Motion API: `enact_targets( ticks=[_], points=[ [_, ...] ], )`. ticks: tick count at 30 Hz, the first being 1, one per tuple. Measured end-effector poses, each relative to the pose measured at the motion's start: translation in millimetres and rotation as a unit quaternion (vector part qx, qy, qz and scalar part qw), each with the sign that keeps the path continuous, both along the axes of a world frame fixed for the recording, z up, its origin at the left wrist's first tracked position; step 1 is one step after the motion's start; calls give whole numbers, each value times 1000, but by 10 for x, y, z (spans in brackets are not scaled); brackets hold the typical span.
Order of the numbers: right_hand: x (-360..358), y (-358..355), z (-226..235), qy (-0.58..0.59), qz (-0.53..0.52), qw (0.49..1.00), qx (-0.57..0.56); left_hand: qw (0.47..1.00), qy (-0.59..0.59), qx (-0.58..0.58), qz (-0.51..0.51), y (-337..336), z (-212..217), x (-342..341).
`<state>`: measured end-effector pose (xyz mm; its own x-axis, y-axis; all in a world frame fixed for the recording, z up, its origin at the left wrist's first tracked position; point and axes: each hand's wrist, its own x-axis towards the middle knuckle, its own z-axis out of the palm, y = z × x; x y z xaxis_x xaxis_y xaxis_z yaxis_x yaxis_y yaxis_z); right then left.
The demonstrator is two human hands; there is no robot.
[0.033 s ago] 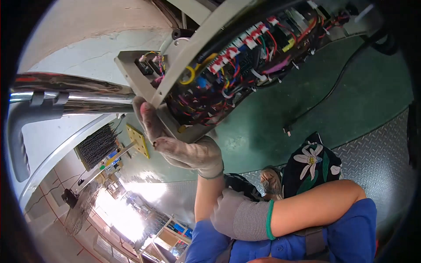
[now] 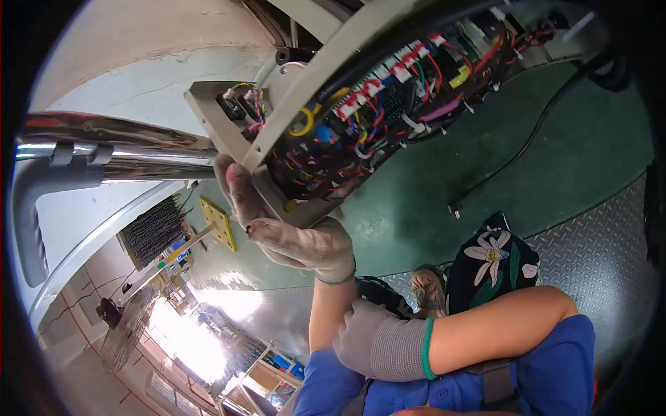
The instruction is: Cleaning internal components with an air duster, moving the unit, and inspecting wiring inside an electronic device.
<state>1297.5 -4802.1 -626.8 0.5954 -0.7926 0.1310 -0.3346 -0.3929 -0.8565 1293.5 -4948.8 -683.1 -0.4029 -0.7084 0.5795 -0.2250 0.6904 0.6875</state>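
1. Gripping the lower corner of the grey wiring panel (image 2: 305, 118), gloved left hand (image 2: 291, 236) closed on it, raised overhead.
2. Right hand (image 2: 368, 336), gloved, rests on left forearm, holding nothing.

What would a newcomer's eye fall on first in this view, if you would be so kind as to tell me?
First, the open control panel crammed with coloured wires, slanting across the upper middle. Just below it, the gloved left hand grips the panel's lower edge, while the gloved right hand rests on the left forearm near the bottom. At far left, shiny steel tubes catch the light.
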Motion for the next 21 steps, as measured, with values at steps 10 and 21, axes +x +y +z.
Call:
enact_targets(
  ticks=[10,21],
  points=[
    [-155,-78,-6,-14,-3,1000,8,1000,4,14,-1,4,68,98],
    [-144,-121,-76,-52,15,998,15,997,57,34,-37,36,104,66]
  ],
)
